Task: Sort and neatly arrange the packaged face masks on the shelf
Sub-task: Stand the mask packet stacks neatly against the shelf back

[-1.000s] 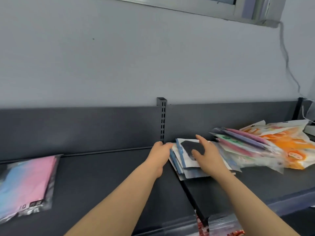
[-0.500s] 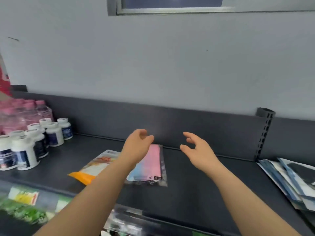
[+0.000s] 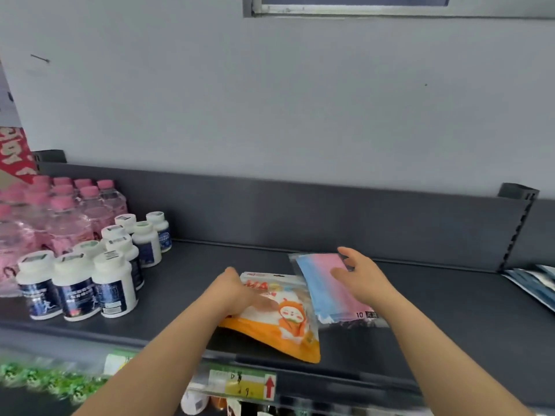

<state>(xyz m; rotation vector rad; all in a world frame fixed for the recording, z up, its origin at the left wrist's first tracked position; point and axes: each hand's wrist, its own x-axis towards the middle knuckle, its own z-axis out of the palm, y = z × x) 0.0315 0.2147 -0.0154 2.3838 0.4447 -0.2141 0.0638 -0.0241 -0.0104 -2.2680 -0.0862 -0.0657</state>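
Left hand (image 3: pixel 237 291): laid palm-down on the left part of the orange-and-white mask pack (image 3: pixel 288 325), fingers fairly straight across its printed face, nothing gripped as far as the blur allows. Right hand (image 3: pixel 363 280): holding the pink-and-blue mask pack (image 3: pixel 321 291), thumb on the top face, fingers curved over the pack's far right edge.

Both packs lie on the dark shelf (image 3: pixel 195 283), near its middle. The orange-and-white one is at the near edge with its orange end pointing toward the viewer. The pink-and-blue one is just to its right and slightly farther back, its left edge overlapping the right edge of the other.

Far left: a cluster of white bottles (image 3: pixel 112 285) with dark labels, standing upright; behind them, shrink-wrapped pink-capped bottles (image 3: pixel 69 217). Far right: blue-and-white packs (image 3: pixel 534 283), well apart from the hands, partly cut by the frame. Behind: the shelf's grey back panel (image 3: pixel 300 214) and a slotted upright (image 3: pixel 518 226) at its right end. Near: a yellow-green price label (image 3: pixel 240 385) with a red arrow on the shelf's front rail
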